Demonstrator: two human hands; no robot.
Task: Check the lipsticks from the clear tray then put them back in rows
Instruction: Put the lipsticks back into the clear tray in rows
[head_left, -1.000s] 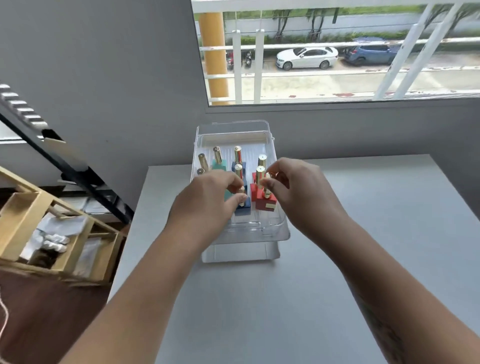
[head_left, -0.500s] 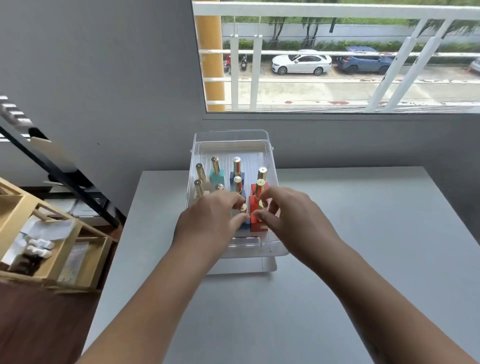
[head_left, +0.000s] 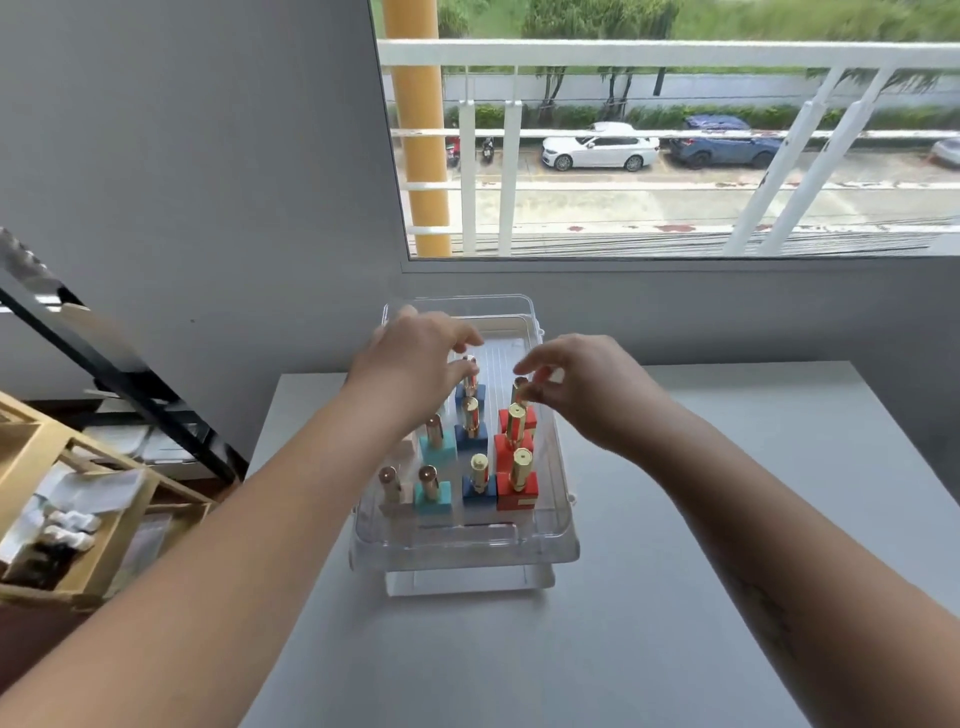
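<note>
A clear tray (head_left: 467, 540) stands on the grey table (head_left: 675, 519). Several lipsticks with gold caps stand upright in it in columns: beige base (head_left: 395, 501), teal bases (head_left: 432, 498), blue bases (head_left: 479, 486) and red bases (head_left: 517, 493). My left hand (head_left: 415, 364) reaches over the far end and pinches the gold cap of the far blue lipstick (head_left: 471, 392). My right hand (head_left: 582, 389) pinches the cap of the far red lipstick (head_left: 519, 397). The far beige and teal lipsticks are hidden behind my left hand and wrist.
The tray sits close to the grey wall under a window (head_left: 675, 156). A wooden shelf (head_left: 88, 561) with small items stands off the table's left edge, and a black slanted frame (head_left: 130, 384) rises behind it. Bare table surface lies to the right and in front.
Both hands have moved from the near row of lipsticks to the far end of the tray. The near blue and red lipsticks now stand free.
</note>
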